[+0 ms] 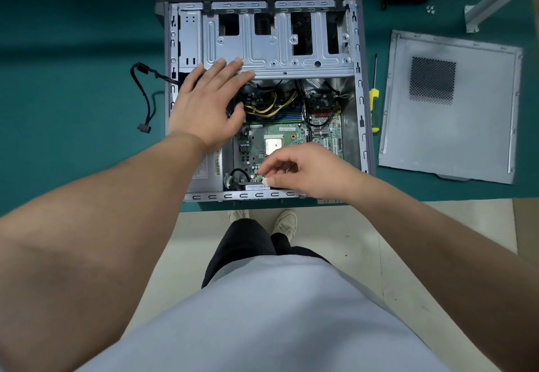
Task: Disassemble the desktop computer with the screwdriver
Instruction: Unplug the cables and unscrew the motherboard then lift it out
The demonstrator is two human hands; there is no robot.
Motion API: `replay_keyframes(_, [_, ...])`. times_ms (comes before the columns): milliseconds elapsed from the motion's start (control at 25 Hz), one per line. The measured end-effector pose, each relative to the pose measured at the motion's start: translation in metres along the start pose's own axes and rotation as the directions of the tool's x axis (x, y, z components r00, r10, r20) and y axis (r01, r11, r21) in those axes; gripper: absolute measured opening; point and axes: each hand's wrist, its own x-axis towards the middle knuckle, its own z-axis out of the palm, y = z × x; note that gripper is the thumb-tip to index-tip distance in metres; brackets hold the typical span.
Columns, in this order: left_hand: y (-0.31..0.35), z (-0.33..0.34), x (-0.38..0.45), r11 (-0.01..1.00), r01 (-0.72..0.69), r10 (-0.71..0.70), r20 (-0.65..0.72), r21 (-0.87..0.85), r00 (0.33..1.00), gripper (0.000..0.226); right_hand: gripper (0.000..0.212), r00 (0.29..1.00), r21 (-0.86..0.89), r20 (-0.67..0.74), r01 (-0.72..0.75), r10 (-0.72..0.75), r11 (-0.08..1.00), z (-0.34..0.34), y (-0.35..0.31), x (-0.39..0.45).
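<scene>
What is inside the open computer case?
Inside the computer case: a green motherboard, yellow and black cables, a metal drive cage. The left hand covers the case's left part.

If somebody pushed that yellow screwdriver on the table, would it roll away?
Probably a little. The screwdriver looks round and thin, lying flat on the green mat, so a sideways nudge would likely roll it. It lies between the case and the side panel, which would probably stop it. It looks stiff, not bendy.
</scene>
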Motion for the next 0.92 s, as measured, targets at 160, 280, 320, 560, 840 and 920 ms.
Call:
replay_keyframes(160, [0.0, 0.0, 0.0, 1.0, 0.004, -0.004, 0.003, 0.007, 1.0, 0.059, 0.014, 0.986, -0.175, -0.151, 0.047, -0.073, 0.984, -0.033, -0.003, 0.012])
replay_keyframes(280, [0.001, -0.001, 0.001, 1.0, 0.001, -0.001, 0.009, 0.014, 1.0, 0.06, 0.026, 0.899, -0.456, -0.377, 0.03, -0.223, 0.89, -0.083, 0.002, 0.034])
replay_keyframes(320, [0.001, -0.001, 0.001, 1.0, -0.001, 0.001, 0.009, 0.016, 1.0, 0.06, 0.032, 0.871, -0.557, -0.412, -0.01, -0.266, 0.83, -0.102, 0.006, 0.045])
replay_keyframes(560, [0.0, 0.0, 0.0, 1.0, -0.005, 0.005, 0.007, 0.027, 1.0, 0.06, 0.057, 0.915, -0.869, -0.312, -0.167, -0.255, 0.465, -0.142, 0.03, 0.094])
replay_keyframes(840, [-0.002, 0.004, 0.001, 0.999, -0.003, 0.003, 0.017, 0.033, 1.0, 0.061, 0.063, 0.93, -0.937, -0.208, -0.1, -0.304, 0.336, -0.147, 0.034, 0.108])
replay_keyframes(920, [-0.002, 0.004, 0.0, 0.999, -0.012, 0.011, 0.014, 0.033, 1.0, 0.061, 0.064, 0.925, -0.928, -0.234, -0.121, -0.3, 0.351, -0.146, 0.036, 0.109])
